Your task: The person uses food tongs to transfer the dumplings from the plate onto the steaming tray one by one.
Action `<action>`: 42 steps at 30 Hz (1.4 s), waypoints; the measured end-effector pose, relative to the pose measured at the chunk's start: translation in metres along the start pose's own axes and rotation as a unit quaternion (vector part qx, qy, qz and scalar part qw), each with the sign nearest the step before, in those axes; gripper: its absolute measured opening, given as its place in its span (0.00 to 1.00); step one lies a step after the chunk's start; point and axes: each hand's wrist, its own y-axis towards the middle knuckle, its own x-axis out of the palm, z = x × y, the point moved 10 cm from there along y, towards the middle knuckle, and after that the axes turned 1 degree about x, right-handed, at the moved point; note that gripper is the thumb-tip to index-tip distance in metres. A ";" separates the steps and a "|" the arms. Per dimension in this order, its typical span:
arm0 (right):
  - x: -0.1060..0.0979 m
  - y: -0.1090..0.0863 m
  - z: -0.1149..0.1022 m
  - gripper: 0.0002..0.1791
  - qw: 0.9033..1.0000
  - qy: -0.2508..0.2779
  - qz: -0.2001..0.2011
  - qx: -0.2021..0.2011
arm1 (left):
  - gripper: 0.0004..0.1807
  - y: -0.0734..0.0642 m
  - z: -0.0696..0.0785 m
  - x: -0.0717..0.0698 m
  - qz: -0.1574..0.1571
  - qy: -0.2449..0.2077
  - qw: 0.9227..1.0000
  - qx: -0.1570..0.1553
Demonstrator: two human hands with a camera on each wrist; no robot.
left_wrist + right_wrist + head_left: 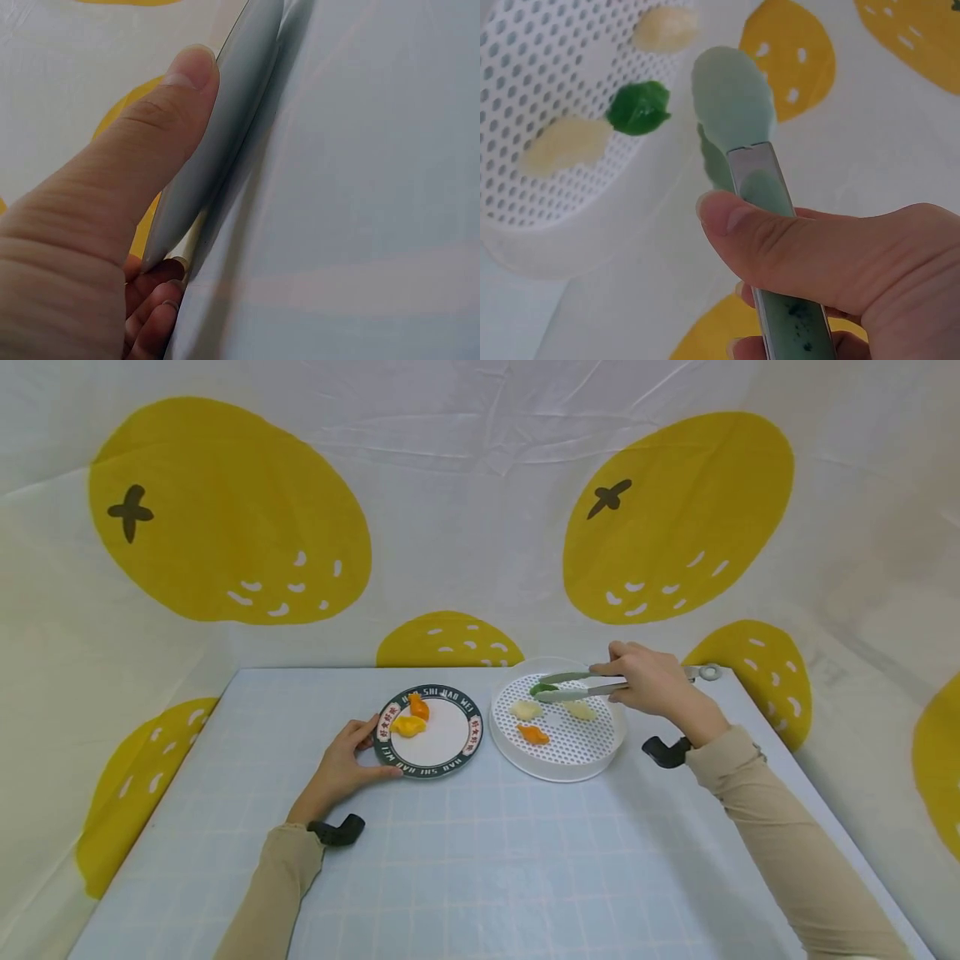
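Observation:
My left hand (pixel 347 770) grips the rim of a round plate (pixel 442 752) with a dark lettered border. A yellow dumpling-shaped piece (pixel 408 727) and an orange one (pixel 418 707) lie on its left side. In the left wrist view the thumb (pixel 154 127) presses the tilted plate edge (pixel 225 112). My right hand (pixel 648 681) holds tongs (pixel 577 694) with pale green tips over a white perforated tray (pixel 562 743). Between the spread tips lies a green piece (pixel 542 689). Two pale pieces and an orange dumpling-shaped piece (pixel 533 735) share the tray.
The plate and tray stand side by side near the far edge of a table (pixel 465 860) with a pale checked cover. Behind it hangs a white cloth (pixel 465 527) printed with large yellow fruit. Each wrist wears a black strap mount (pixel 337 831).

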 end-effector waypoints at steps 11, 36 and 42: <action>-0.003 0.024 -0.038 0.27 0.997 0.063 0.043 0.007 | 0.62 0.001 0.000 0.001 0.004 -0.003 1.000 0.001; 0.053 0.074 -0.116 0.28 0.985 0.169 0.019 0.022 | 0.62 -0.001 0.004 -0.001 0.003 0.009 1.000 0.006; 0.063 0.085 -0.133 0.29 0.986 0.167 0.002 0.023 | 0.61 0.000 0.003 -0.001 0.009 0.001 1.000 0.013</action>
